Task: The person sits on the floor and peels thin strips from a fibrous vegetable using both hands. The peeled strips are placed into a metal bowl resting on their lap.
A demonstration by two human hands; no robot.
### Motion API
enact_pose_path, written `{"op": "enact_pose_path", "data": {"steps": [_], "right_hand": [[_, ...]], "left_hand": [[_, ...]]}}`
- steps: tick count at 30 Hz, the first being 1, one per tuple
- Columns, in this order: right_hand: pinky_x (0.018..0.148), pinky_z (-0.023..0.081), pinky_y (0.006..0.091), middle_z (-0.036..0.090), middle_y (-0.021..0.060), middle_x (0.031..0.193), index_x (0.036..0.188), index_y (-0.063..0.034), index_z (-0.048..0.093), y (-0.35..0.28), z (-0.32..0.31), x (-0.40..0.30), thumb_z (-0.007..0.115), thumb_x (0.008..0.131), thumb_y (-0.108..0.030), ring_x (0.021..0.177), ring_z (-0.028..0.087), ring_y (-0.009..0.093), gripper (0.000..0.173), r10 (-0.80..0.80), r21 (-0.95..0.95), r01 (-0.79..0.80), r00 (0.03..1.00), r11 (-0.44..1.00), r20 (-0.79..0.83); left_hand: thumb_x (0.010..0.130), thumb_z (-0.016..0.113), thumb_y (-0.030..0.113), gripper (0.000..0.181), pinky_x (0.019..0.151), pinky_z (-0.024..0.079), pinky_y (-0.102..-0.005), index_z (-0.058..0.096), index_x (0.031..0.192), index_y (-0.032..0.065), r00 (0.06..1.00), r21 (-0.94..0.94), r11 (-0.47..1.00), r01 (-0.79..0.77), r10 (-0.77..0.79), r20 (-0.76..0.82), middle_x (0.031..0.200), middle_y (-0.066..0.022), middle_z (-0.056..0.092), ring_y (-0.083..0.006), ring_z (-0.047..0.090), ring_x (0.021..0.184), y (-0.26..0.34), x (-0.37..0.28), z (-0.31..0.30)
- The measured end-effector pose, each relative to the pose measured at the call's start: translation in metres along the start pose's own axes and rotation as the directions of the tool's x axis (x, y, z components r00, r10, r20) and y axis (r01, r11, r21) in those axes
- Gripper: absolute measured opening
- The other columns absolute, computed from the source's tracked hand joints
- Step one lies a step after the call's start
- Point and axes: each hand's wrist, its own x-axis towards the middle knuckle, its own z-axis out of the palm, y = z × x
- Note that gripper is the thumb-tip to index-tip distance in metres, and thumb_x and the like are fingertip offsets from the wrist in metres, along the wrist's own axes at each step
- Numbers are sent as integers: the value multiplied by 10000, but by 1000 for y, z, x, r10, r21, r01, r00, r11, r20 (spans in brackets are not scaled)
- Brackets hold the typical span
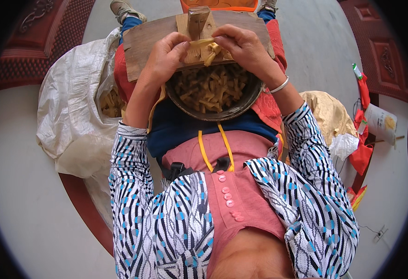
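A flat yellowish strip (202, 43) of dried plant-like material is stretched between my two hands, just above a wooden board (144, 42). My left hand (167, 54) pinches one end between thumb and fingers. The other end is in the fingertips of my right hand (244, 47). A folded yellow piece (212, 55) hangs beside my right fingertips; whether it joins the strip, I cannot tell. Behind the strip, a wooden block (197, 22) stands upright on the board. Below the board's near edge, a dark round pan (221, 116) on my lap holds many short yellowish pieces (212, 90).
A white woven sack (73, 83) with similar pieces (111, 102) stands at left. Beyond the board is an orange basin (221, 4). A tan sack (326, 108) and red bags (361, 153) lie at right. Dark red carved panels (382, 48) flank the pale floor (308, 48).
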Motion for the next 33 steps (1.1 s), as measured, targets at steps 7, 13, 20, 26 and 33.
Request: {"op": "enact_pose_path", "data": {"steps": [7,13,20,26,33], "right_hand": [[753,523,391,673,156,842,991,-59,690,8,17,2,665,860,-140,804,645,340,155,80,37,-80,997,996,13],[819,495,404,693,91,946,953,-93,716,20,18,-23,685,860,-194,940,628,312,141,-60,-26,58,991,998,-116],[791,472,376,696,33,896,882,-119,687,-41,24,-36,714,843,-270,907,647,238,158,-406,-450,278,888,849,-218],[561,485,388,607,85,597,748,-104,618,-38,32,-19,687,880,-308,615,633,323,253,-210,-318,136,955,938,-208],[514,416,248,612,16,621,949,-5,727,-85,22,-63,675,933,-196,609,483,30,198,123,417,-378,844,827,521]], "left_hand": [[969,597,159,143,663,464,-289,602,975,16,969,404,898,-174,229,-91,778,-40,612,-132,556,703,-23,17,3],[925,628,201,156,715,507,-428,631,964,51,948,607,794,18,179,-263,860,-215,668,-392,649,806,-18,-4,-1],[976,590,165,125,500,373,-224,627,952,48,985,-228,967,114,-140,-101,699,16,558,-74,488,577,12,-47,43],[1017,542,284,253,452,347,-236,649,935,70,986,-193,967,164,-160,33,666,28,547,-77,488,520,21,-58,54],[982,575,363,331,545,447,-347,663,854,71,987,394,913,-103,142,-72,641,-98,614,-289,580,571,-2,-56,21]]}}
